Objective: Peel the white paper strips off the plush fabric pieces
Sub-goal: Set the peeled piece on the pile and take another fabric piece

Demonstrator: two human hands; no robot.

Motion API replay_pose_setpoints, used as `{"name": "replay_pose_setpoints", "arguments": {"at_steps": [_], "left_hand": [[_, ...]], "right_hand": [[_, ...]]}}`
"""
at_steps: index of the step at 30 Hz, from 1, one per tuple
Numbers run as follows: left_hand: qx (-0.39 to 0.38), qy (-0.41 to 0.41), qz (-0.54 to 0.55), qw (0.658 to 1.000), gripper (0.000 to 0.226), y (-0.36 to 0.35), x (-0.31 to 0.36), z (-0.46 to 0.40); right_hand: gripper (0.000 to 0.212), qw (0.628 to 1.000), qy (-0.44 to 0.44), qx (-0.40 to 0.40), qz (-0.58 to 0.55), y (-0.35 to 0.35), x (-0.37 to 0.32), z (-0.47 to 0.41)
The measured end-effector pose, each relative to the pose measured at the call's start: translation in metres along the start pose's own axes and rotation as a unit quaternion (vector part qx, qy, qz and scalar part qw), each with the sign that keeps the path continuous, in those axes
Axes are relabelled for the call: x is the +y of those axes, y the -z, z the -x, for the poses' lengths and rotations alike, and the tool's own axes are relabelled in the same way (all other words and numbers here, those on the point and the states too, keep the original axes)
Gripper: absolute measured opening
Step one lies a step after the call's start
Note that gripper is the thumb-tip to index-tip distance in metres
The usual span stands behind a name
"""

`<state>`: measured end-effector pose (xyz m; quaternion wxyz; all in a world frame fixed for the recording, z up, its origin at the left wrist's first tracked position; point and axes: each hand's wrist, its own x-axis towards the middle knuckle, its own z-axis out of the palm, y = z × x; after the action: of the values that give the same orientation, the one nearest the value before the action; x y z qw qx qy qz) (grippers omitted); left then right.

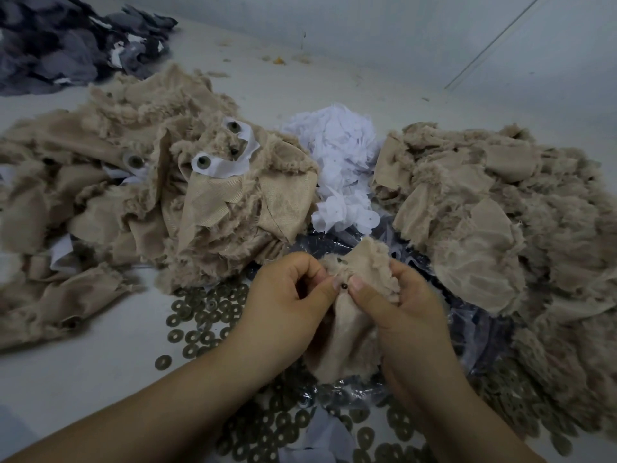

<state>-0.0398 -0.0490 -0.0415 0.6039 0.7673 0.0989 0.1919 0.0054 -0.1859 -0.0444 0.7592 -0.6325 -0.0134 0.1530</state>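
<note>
A beige plush fabric piece [360,262] is held at the centre of the view by both hands. My left hand [287,305] pinches it from the left and my right hand [397,305] from the right, thumbs almost touching around a small dark stud [344,287] on the fabric. No white strip shows on the held piece. A pile of beige plush pieces [133,195] lies on the left, some with white paper strips [227,168] around round eyes. Another beige plush pile [500,228] lies on the right.
A heap of loose white paper strips [340,162] sits behind the hands between the two piles. Several bronze washers [203,325] are scattered on the table and on a clear plastic bag [467,329]. Dark grey fabric [66,41] is piled at the far left corner.
</note>
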Motion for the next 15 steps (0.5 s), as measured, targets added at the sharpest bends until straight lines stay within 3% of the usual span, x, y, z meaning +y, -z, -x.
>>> {"name": "replay_pose_setpoints", "arguments": {"at_steps": [2,4,7,10,12,15], "left_hand": [[-0.009,0.010,-0.005,1.000,0.027,0.006,0.000,-0.001],[-0.027,0.012,-0.022,0.999,0.027,0.013,0.000,-0.003],[-0.071,0.021,-0.067,0.995,0.022,0.020,0.003,-0.010],[-0.103,0.017,-0.081,0.991,0.020,0.025,0.012,-0.023],[-0.080,-0.057,-0.151,0.984,0.021,0.025,0.020,-0.035],[-0.059,-0.220,-0.327,0.917,0.014,0.018,0.029,-0.057]], "right_hand": [[0.061,0.994,0.053,0.036,0.084,0.003,0.000,0.000],[0.075,0.981,0.117,0.013,0.157,0.004,0.000,0.001],[0.051,0.979,0.146,-0.042,0.134,0.003,0.001,0.002],[0.030,0.977,0.154,-0.035,0.144,0.000,0.001,0.002],[0.027,0.981,0.140,-0.018,0.131,0.002,0.003,0.000],[0.030,0.988,0.117,-0.018,0.097,0.003,0.003,-0.003]]}}
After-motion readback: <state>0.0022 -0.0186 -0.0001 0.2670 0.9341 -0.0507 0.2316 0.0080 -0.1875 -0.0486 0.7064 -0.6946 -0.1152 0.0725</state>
